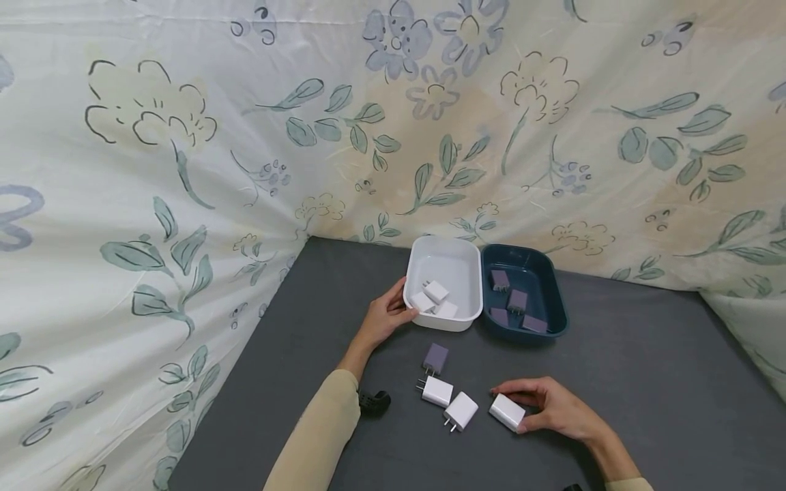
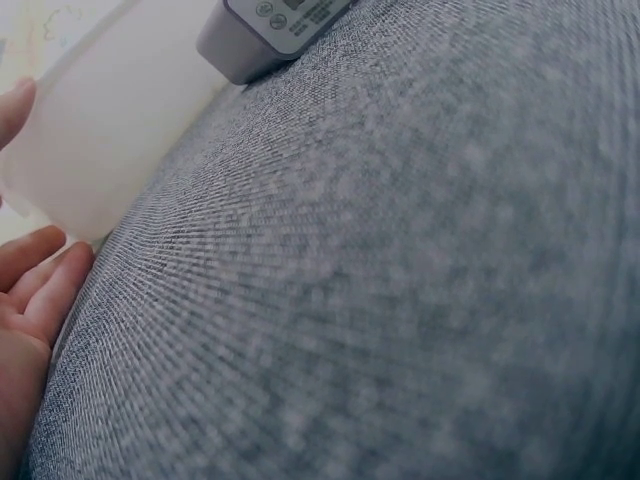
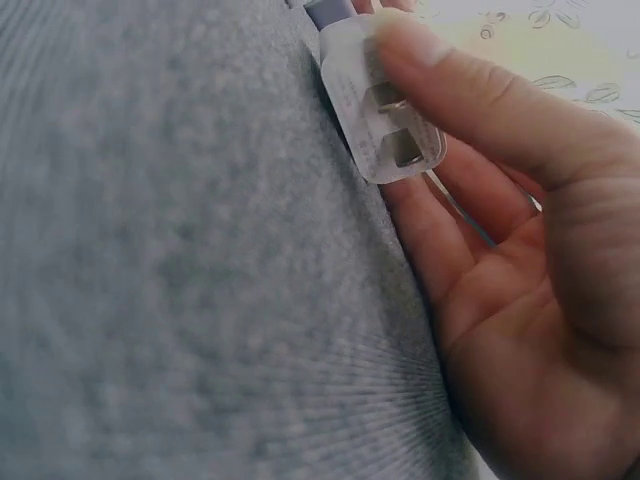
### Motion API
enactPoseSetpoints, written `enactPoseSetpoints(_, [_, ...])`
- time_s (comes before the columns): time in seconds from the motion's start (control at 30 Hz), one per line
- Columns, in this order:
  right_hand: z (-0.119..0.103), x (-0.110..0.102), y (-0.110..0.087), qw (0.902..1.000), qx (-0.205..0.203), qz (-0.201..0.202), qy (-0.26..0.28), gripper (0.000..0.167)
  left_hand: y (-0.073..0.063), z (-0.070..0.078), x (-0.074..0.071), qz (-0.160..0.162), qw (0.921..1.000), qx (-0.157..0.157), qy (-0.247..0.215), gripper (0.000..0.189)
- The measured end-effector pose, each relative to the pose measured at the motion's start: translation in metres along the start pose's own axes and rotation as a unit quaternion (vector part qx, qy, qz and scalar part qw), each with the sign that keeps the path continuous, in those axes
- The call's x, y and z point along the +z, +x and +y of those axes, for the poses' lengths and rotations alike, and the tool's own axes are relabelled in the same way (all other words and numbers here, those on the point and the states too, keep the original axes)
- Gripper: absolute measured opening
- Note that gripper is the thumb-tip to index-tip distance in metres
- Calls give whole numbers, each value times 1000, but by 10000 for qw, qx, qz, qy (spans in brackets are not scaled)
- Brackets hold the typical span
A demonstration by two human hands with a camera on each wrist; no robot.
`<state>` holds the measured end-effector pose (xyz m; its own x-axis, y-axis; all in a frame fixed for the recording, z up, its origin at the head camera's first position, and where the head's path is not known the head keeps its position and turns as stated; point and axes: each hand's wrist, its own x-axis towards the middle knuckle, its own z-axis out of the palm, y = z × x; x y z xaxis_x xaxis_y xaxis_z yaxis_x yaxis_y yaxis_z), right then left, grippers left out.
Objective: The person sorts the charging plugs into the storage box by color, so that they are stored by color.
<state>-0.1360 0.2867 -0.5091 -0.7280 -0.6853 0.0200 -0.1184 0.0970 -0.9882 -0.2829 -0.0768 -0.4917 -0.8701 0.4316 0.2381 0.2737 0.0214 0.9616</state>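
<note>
In the head view my left hand (image 1: 382, 319) is at the near left corner of a white plastic bin (image 1: 445, 320), thumb on the front wall and fingers along the side. Several white wall chargers (image 1: 436, 292) lie inside that bin. My right hand (image 1: 555, 408) pinches another white wall charger (image 1: 507, 412) between thumb and fingers, low over the table. The right wrist view shows the ports of this charger (image 3: 372, 110) facing the palm. Between the hands lie two white chargers (image 1: 437, 391) and one purple charger (image 1: 435, 358), prongs exposed.
A dark blue bin (image 1: 557, 300) stands against the white bin's right side, with several purple chargers (image 1: 518, 301) in it. Dark grey cloth covers the table (image 1: 645, 354). Floral fabric (image 1: 430, 157) hangs behind and at the left. A black strap (image 1: 374, 404) is on the left wrist.
</note>
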Motion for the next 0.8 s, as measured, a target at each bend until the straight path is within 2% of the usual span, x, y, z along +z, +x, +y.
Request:
enactPoseSetpoints(0.23, [1, 2, 2, 9992, -76, 252, 296, 60, -1, 2, 0, 55, 9999, 109, 76, 79])
enactPoseSetpoints(0.43, [2, 4, 5, 9978, -107, 506, 411, 59, -2, 4, 0, -3, 10000, 56, 70, 79])
enactPoseSetpoints(0.63, [1, 3, 8, 9956, -250, 845, 310, 59, -2, 6, 0, -15, 9999, 47, 103, 79])
enactPoseSetpoints(0.8, [-3, 3, 12, 9937, -127, 1101, 136, 59, -3, 6, 0, -14, 10000, 32, 63, 79])
